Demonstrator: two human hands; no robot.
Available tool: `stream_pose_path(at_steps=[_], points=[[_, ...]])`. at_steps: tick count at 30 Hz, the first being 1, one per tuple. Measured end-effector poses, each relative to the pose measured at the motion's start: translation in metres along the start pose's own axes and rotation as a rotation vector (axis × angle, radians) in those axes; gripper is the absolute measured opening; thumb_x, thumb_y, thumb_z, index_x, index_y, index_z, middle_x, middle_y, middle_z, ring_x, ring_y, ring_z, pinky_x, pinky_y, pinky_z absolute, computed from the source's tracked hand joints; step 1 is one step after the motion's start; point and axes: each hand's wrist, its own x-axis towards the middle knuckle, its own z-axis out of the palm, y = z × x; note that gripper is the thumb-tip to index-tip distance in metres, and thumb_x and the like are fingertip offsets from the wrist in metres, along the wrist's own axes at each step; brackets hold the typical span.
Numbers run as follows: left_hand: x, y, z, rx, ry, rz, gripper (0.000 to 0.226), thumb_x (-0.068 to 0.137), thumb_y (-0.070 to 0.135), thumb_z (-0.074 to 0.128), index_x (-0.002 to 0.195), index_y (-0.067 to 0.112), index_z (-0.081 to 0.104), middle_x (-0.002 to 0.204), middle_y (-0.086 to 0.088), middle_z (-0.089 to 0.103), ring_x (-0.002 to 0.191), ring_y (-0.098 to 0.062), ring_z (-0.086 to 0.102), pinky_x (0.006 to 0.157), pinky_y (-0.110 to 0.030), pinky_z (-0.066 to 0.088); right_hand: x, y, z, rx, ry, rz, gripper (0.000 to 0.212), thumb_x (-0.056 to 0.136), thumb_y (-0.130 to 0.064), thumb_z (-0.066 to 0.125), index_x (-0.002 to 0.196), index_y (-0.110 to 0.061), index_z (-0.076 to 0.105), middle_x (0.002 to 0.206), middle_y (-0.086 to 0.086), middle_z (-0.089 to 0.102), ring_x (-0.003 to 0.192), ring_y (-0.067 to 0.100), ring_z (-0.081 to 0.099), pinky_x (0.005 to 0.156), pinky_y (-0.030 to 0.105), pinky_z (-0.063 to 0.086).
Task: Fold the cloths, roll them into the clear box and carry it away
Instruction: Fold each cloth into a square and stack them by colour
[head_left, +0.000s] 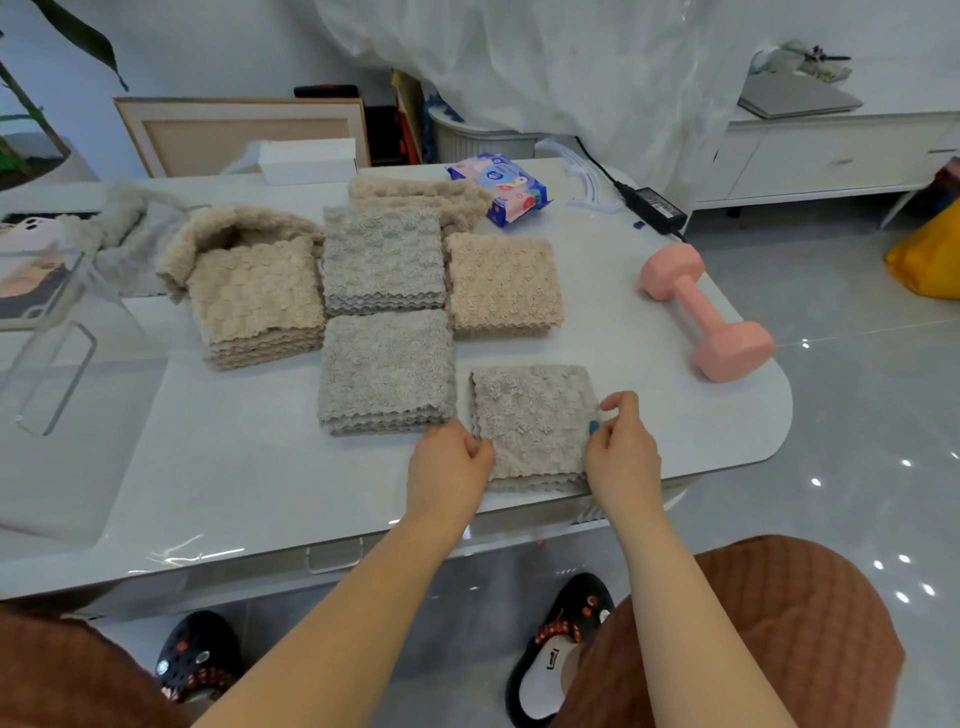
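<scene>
Since only the head view is given, everything is judged from it. A grey cloth (532, 423), folded into several layers, is seen lying flat on the desk (208, 467) at about five o'clock of its top, close to the near edge. Its left edge is pinched by the curled fingers (475, 448) of the left hand (449, 462), and its right edge is pinched by the right hand (621, 447), with the upper fingers bent above the pile.

The cloth is judged to be light, soft and limp, with a fluffy surface unlikely to slip. It would sag if lifted by one corner, so the two side edges are thought the best places to take hold, all layers being caught together.

The folded shape is nearly square; its slightly longer axis runs from six to twelve o'clock, tilted a little clockwise. The wavy layered edges face six o'clock.

Folded stacks (387, 371) lie from ten to twelve o'clock of it, and the clear box (57, 332) stands well apart at nine o'clock.
</scene>
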Motion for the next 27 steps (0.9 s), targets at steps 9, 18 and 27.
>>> stream_pose_path(at_steps=[9,18,27], points=[[0.027,0.024,-0.002,-0.059,0.115,0.270,0.025,0.098,0.009,0.042,0.123,0.014,0.046,0.099,-0.003,0.052,0.083,-0.017,0.050,0.069,-0.026,0.035,0.028,-0.016,0.006,0.145,-0.043,-0.200,0.045,0.087,0.010,0.042,0.121,-0.012,0.061,0.108,0.004,0.048,0.097,0.012,0.051,0.087,0.005,0.036],[0.051,0.026,0.014,0.674,-0.090,0.162,0.063,0.096,0.010,0.040,0.148,-0.002,0.007,0.147,-0.024,0.021,0.115,-0.030,0.055,0.085,-0.033,0.050,0.046,-0.010,0.054,-0.198,-0.065,-0.236,0.053,0.083,0.004,0.042,0.134,-0.008,0.051,0.120,0.019,0.048,0.108,0.035,0.042,0.088,0.040,0.044],[0.016,0.031,-0.054,0.667,0.223,0.346,0.019,0.093,0.017,0.044,0.105,0.011,0.058,0.085,-0.006,0.060,0.072,-0.027,0.058,0.056,-0.029,0.038,0.022,-0.011,0.043,-0.107,0.171,-0.249,0.040,0.088,-0.022,0.038,0.119,-0.018,0.063,0.137,0.013,0.044,0.115,0.033,0.042,0.091,0.044,0.042]])
